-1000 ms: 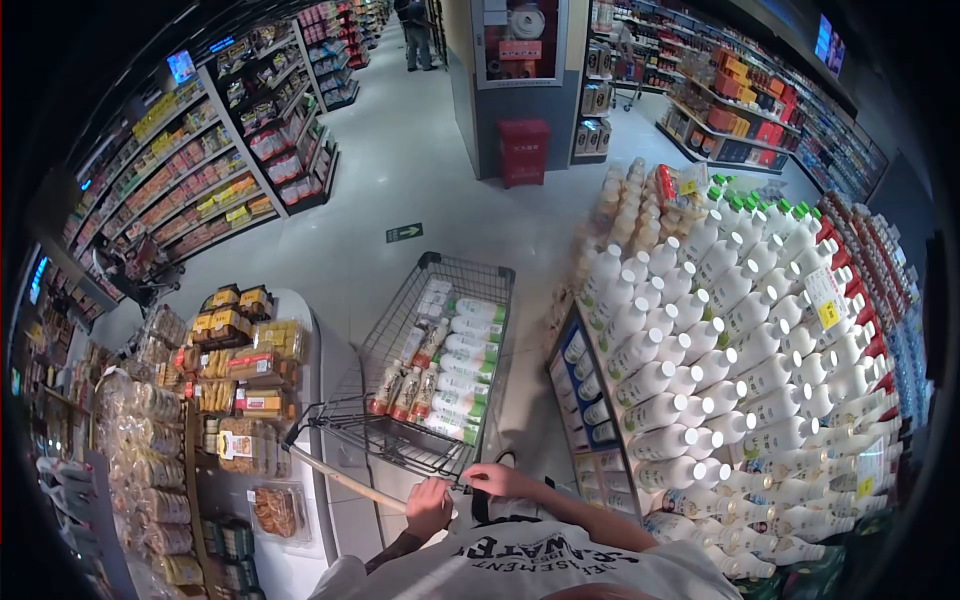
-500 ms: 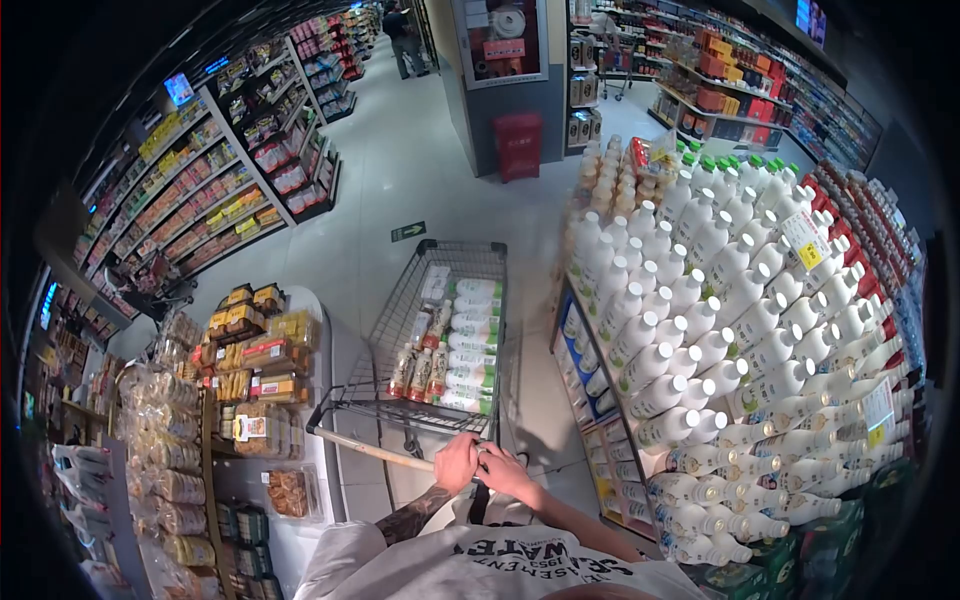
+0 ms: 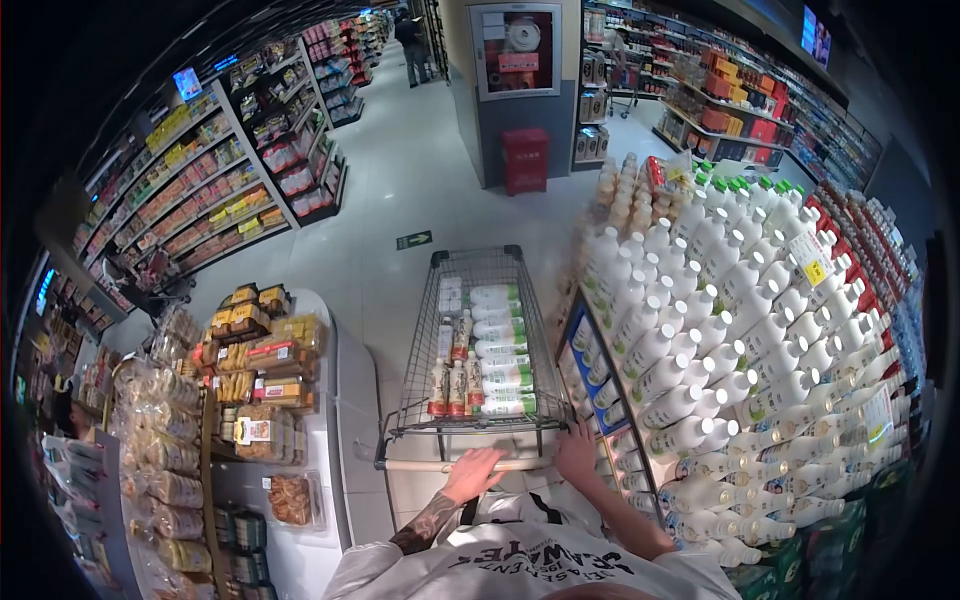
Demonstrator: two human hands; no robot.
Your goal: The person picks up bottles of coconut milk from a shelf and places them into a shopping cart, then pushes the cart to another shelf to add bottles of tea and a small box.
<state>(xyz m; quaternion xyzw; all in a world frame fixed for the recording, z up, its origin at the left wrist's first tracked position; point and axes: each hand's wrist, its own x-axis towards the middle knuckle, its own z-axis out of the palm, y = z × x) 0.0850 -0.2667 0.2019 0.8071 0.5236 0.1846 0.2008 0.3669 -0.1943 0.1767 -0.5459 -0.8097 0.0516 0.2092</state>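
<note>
A wire shopping cart point(image 3: 412, 345) stands straight ahead of me, its pale handle point(image 3: 425, 465) running across just in front of my body. My left hand point(image 3: 474, 474) lies closed over the middle of that handle. At the cart's right rear corner, my right hand point(image 3: 575, 452) grips the handle's end, its fingers partly hidden. Inside the basket, white bottles with green labels point(image 3: 505, 350) lie stacked on the right. Several brown bottles with red-brown bases point(image 3: 456, 385) are to their left, beside a pale pack point(image 3: 451, 293).
Close on the right rises a display of white bottles point(image 3: 690, 345). A bread and pastry stand point(image 3: 340, 400) borders the left. Ahead are a red bin point(image 3: 525, 160), a pillar with a hose cabinet point(image 3: 516, 50) and a person point(image 3: 411, 45) in the aisle. Shelves point(image 3: 190, 170) line the far left.
The cart has swung from a slant to nearly straight ahead, moving right. My hands, together before, are now apart: the left on mid-handle, the right at its right end.
</note>
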